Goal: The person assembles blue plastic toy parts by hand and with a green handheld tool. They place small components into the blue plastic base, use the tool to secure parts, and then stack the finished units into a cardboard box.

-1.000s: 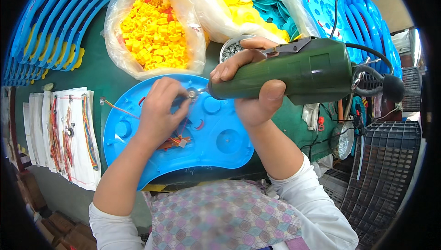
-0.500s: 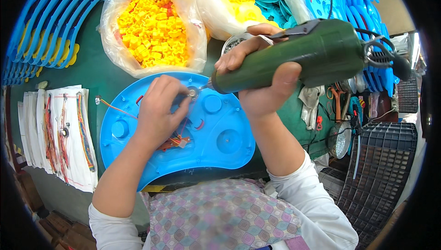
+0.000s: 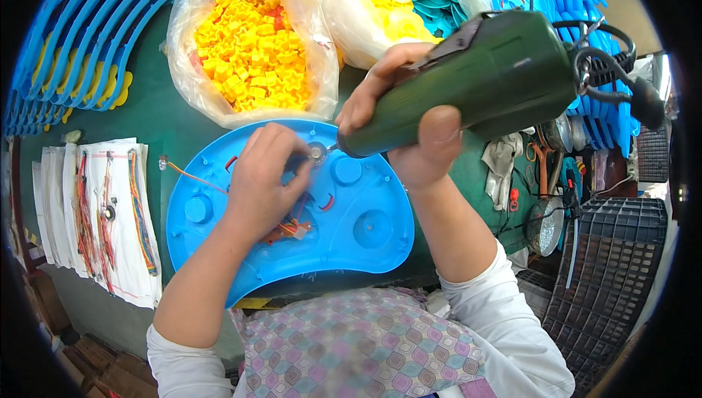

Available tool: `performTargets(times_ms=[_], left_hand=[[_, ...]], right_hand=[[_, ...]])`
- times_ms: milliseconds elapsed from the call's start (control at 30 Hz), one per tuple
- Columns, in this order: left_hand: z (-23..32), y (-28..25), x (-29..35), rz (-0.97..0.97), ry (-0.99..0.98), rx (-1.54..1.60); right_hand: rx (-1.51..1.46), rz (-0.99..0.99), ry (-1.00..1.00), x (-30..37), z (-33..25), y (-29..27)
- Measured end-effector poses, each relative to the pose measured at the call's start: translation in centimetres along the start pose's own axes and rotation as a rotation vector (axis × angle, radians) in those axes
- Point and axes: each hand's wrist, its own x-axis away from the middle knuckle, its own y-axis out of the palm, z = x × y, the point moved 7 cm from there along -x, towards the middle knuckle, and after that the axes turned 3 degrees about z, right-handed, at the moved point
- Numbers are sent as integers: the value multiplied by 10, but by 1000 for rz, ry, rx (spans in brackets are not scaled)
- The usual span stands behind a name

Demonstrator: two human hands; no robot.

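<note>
My right hand (image 3: 428, 145) is wrapped round a thick dark green electric screwdriver (image 3: 475, 80), held aslant with its tip pointing down-left. The tip meets a small round part with a metallic centre (image 3: 316, 152) at the far side of a blue curved plastic shell (image 3: 336, 241). My left hand (image 3: 267, 178) is over the shell, fingers and thumb bent together beside that round part; what they pinch is hidden. Below the left hand lie thin coloured wires with a small white connector (image 3: 298, 231). An orange wire (image 3: 194, 177) runs out over the shell's left rim.
A plastic bag of small yellow and red pieces (image 3: 252, 50) stands beyond the shell; another bag (image 3: 344, 14) holds yellow and teal parts. Blue frames (image 3: 88, 32) are stacked left, above wire bundles on white sheets (image 3: 117, 215). Scissors (image 3: 541, 164) and a black crate (image 3: 618, 266) are right.
The whole view has shifted slightly. The screwdriver's rear end has lifted a little, and its tip stays at the round part. Both hands keep their hold.
</note>
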Motion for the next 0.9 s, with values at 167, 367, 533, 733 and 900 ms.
performTargets(times_ms=[167, 367, 533, 733, 900], left_hand=[[1, 0, -1, -10, 5, -16], [-1, -1, 2, 28, -23, 28], [1, -6, 3, 42, -70, 81], [2, -12, 4, 37, -37, 11], [12, -19, 4, 21, 148, -176]], right_hand=[[-38, -148, 57, -1, -1, 22], [67, -14, -69, 6, -6, -1], [-107, -7, -148, 10, -17, 5], [-162, 13, -168, 13, -17, 10], [-235, 49, -143, 16, -13, 11]])
